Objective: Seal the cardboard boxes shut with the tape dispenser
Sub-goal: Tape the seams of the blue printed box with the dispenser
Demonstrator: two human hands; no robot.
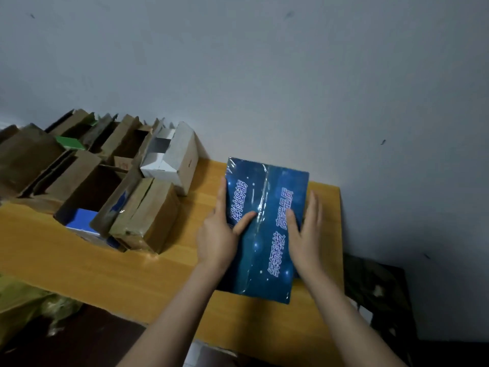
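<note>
blue box: right end of desk, tape along top seam | your left grip: fingers straight, pressing its left edge | your right grip: fingers straight, pressing right edge | brown boxes: far left

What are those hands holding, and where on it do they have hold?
The blue box: left hand and right hand press against its two long sides, fingers straight, thumbs lying on the taped top.

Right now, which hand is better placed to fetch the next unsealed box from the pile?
Left, probably. The left hand rests on the side of the blue box nearest the open cardboard boxes; the right hand is on the far side.
</note>
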